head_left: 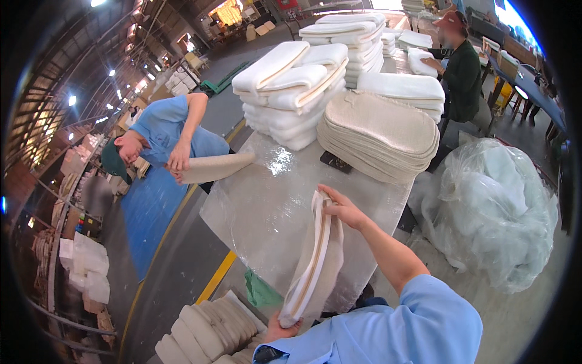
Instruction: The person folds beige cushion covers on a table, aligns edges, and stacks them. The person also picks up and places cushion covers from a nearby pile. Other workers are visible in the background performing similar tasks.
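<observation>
Across the near side of the table (242, 203) I hold a long beige fabric cushion cover (335, 255) on edge, a white band with a tan line like a zipper running along its side. My right hand (342, 207) grips its far end, thumb and fingers closed on the edge. My left hand (282, 328) is closed around the near end, close to my body. Whether padding is inside the cover I cannot tell. Beyond my right hand lies a stack of flat beige oval covers (379, 133), with a small dark object (334, 161) beside it.
Tall piles of folded white padding (291, 85) stand at the back. A co-worker (173, 136) at the left holds a beige pad (218, 168); another person (459, 73) sits at the far right. A plastic bag (491, 212) bulges at right, beige cushions (206, 330) at lower left.
</observation>
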Tool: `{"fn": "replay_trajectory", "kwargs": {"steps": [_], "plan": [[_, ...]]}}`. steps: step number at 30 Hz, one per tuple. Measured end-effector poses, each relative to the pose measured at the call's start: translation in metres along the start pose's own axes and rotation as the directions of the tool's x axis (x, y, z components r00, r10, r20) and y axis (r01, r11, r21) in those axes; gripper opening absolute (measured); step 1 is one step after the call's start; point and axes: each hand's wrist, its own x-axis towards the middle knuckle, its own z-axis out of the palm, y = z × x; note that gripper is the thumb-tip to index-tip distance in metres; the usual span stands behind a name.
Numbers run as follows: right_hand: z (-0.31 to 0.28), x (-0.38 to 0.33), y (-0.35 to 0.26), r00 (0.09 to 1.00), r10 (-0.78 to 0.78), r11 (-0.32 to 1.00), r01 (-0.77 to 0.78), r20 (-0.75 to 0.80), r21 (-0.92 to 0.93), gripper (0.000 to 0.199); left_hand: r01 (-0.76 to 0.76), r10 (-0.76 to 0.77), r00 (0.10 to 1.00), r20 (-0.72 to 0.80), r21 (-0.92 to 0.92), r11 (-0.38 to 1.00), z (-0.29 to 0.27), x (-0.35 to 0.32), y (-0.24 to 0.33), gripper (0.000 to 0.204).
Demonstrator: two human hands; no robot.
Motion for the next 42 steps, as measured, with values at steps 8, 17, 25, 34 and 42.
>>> {"fn": "replay_trajectory", "kwargs": {"steps": [8,17,25,34,42], "plan": [[-0.007,0.038,0.011,0.962,-0.048,0.988,0.007,-0.268,-0.154,0.049,0.164,-0.433,0.868,0.245,0.681,0.714,0.022,0.040,-0.018,0.045],[0.028,0.040,0.020,0.884,-0.237,0.956,0.137,-0.404,-0.260,0.033,-0.755,0.095,0.643,0.760,0.608,0.247,0.160,0.065,0.018,0.054],[0.014,0.049,0.007,0.849,-0.077,0.977,-0.040,-0.522,-0.208,0.032,-0.896,0.435,0.372,0.820,0.440,-0.062,0.367,0.056,0.019,0.046],[0.025,0.057,0.025,0.704,-0.251,0.947,0.037,-0.665,-0.318,0.029,-0.894,0.564,0.159,0.810,0.360,-0.265,0.385,0.069,0.008,0.035],[0.048,0.061,0.030,0.666,-0.368,0.914,0.134,-0.649,-0.382,0.019,-0.949,0.648,0.083,0.757,0.258,-0.179,0.369,0.079,0.012,0.033]]}}
